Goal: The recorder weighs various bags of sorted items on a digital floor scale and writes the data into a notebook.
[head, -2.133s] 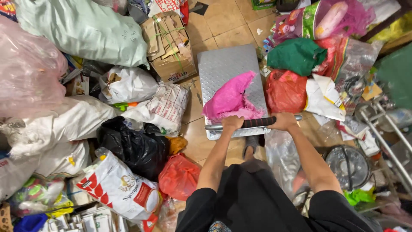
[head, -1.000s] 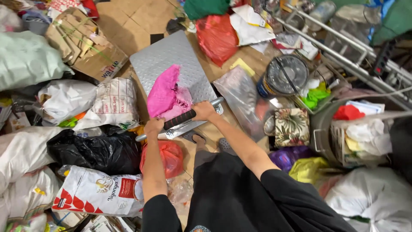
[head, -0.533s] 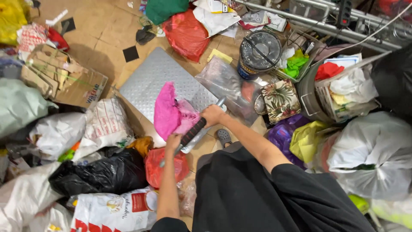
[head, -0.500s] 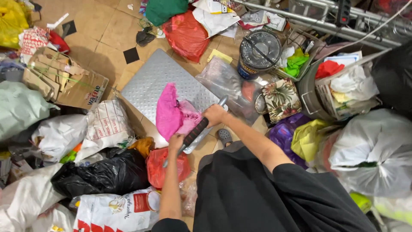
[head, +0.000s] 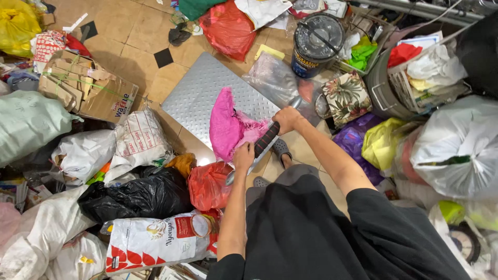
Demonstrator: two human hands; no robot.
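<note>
A floor of tan tiles (head: 129, 31) with small black inset squares is seen, lit evenly from above. It is crowded by filled plastic bags (head: 31, 122), flattened cardboard (head: 88, 88) and a metal rack (head: 415, 8).

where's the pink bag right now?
Head view, centre: the pink bag lies on the grey platform, just beyond the left hand and right hand gripping the handle bar.

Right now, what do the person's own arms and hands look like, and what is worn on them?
Both forearms are bare from above the elbow down. The left hand and right hand are ungloved, with no watch, ring or band visible. A loose black short-sleeved top covers the upper arms and torso.
</note>
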